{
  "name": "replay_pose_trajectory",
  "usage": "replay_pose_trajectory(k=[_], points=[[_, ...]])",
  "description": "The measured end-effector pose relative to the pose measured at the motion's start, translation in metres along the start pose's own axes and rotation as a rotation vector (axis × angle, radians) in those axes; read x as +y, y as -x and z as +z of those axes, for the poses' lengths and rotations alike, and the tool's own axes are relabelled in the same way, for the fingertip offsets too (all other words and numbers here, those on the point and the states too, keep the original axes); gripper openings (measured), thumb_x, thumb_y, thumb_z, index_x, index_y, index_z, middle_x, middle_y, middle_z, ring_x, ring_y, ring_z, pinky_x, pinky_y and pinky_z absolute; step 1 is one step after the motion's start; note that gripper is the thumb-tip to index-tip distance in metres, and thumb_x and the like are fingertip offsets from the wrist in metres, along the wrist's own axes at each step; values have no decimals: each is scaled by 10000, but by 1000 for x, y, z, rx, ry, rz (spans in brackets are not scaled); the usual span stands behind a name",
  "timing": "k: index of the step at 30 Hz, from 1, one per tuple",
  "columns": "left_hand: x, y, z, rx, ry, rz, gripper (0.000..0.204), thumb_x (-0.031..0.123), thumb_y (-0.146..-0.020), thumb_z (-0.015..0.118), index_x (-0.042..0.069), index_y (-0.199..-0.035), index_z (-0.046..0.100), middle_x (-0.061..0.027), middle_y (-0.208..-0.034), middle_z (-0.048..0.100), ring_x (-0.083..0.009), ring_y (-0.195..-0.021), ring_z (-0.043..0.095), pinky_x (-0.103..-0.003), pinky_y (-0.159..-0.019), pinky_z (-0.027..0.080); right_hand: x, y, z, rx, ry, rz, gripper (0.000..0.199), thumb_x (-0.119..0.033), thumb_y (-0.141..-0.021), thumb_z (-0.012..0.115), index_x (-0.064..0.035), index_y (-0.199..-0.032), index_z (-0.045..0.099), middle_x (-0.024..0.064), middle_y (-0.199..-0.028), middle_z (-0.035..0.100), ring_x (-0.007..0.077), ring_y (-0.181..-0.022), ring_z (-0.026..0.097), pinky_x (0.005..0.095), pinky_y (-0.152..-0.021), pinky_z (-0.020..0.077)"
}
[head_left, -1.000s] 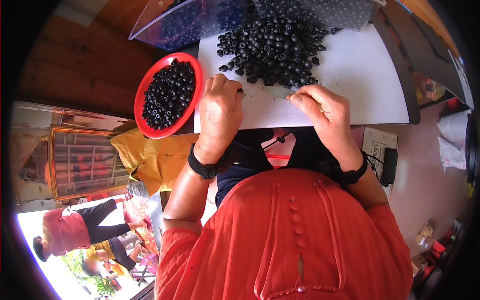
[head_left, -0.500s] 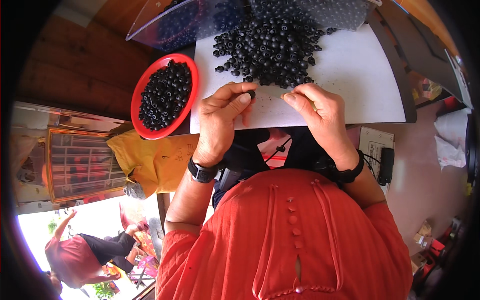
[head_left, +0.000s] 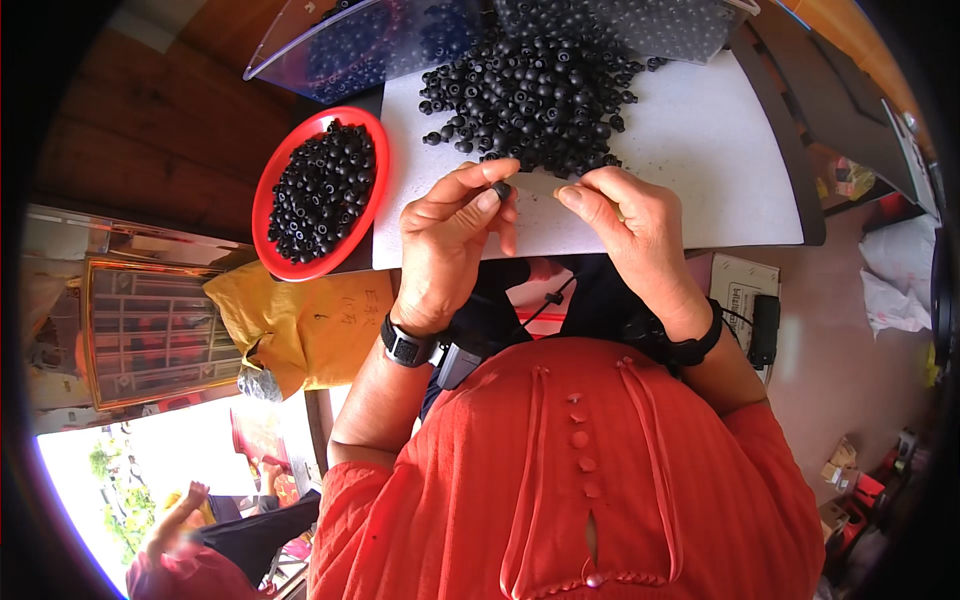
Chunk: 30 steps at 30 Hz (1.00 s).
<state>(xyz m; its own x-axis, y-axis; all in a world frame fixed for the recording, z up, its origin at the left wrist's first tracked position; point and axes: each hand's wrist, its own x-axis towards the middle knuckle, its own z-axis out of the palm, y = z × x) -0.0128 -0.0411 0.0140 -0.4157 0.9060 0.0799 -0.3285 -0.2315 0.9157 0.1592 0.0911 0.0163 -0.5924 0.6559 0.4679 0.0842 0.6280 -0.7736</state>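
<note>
Just in front of a heap of small black round knobbed pieces [head_left: 530,105], my two hands are raised over the near edge of a white board [head_left: 725,170]. Between thumb and forefinger my left hand [head_left: 438,245] pinches one black piece [head_left: 502,189], its other fingers loosely curled. My right hand [head_left: 640,225] is a short gap away, thumb and forefinger pressed together; what lies in that pinch is too small to make out. To the left sits a red dish [head_left: 382,165] filled with more black pieces [head_left: 322,190].
Clear plastic bins [head_left: 340,60] holding black pieces stand at the far side. A yellow bag [head_left: 300,320] lies left, below the dish. At right is a white box [head_left: 738,275] with a black device [head_left: 764,330]. Another person [head_left: 190,570] is at the lower left.
My right hand has shifted slightly left, and the left hand still holds its black piece. The person at lower left has moved lower in the view.
</note>
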Motion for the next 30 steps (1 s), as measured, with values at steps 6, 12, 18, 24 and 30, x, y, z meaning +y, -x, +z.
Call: replay_pose_trajectory(k=[6,12,18,24,30], points=[[-1,-1,1,-23,-1,25,298,8,-1063,547,-61,-1328,664,-127,-1049,656,-195,-839,649,-313,-693,548,2,0,1,1,16,-27,249,-225,-956,763,-32,-820,685,102,-660,611,244,-534,586,379,-524,437],[-3,-2,-1,-39,-2,33,296,1,-1063,541,-68,-1321,669,-100,-1087,618,-197,-872,651,-312,-690,552,5,1,3,20,73,-78,252,-239,-960,760,-49,-816,677,105,-678,626,272,-568,616,403,-534,453],[0,-1,-1,-24,-4,14,299,-5,-1062,533,-71,-1320,668,-103,-1084,625,-189,-877,647,-303,-684,556,7,2,4,31,84,-98,251,-253,-957,766,-56,-833,672,101,-684,637,280,-579,626,411,-540,463],[0,-1,-4,-33,4,-13,302,0,-1063,525,-81,-1318,663,-109,-1072,632,-185,-864,641,-296,-671,565,8,2,4,31,103,-120,246,-246,-953,774,-56,-838,667,93,-687,634,275,-587,626,409,-539,464],[1,-1,-4,-36,19,-23,283,-9,-1057,518,-85,-1285,667,-121,-1077,634,-189,-854,638,-291,-660,567,9,2,5,35,155,-191,257,-244,-950,776,-55,-829,650,81,-680,613,264,-585,614,406,-527,460]])
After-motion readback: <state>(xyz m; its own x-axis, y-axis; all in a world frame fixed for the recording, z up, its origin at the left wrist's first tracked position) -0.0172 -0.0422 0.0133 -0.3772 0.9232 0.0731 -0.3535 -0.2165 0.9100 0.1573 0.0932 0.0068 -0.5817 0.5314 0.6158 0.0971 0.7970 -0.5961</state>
